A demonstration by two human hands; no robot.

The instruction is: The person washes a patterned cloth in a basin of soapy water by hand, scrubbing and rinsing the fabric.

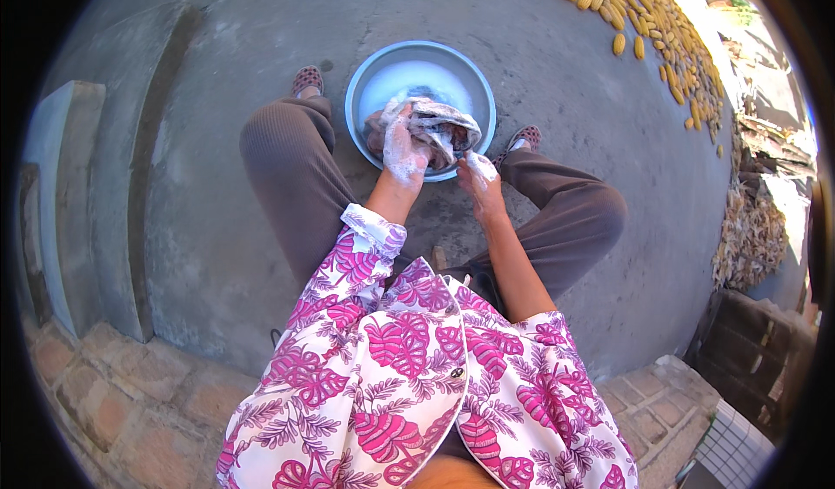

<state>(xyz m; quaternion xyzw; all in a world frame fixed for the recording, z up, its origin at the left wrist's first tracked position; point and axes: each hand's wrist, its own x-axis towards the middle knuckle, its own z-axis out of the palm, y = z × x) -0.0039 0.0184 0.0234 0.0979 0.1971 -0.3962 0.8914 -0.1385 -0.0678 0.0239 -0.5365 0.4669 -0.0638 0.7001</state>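
Observation:
Between my feet sits a round blue basin (356, 98) with white suds (417, 75) in it. My left hand (403, 147), coated in foam, grips a wet, bunched cloth (450, 118) over the near half of the basin. The cloth looks pale with darker patches, and its folds hide part of the left fingers. At the basin's near right rim is my right hand (481, 179), with foam on its back. Its fingers point towards the cloth and the rim; whether they hold anything is not visible.
My bent knees flank the basin, with checked shoes (308, 79) on my feet. Many corn cobs (626, 6) lie on the concrete floor (261, 39) at the upper right. Concrete steps (124, 163) rise on the left. Dry husks (750, 238) are heaped at the far right.

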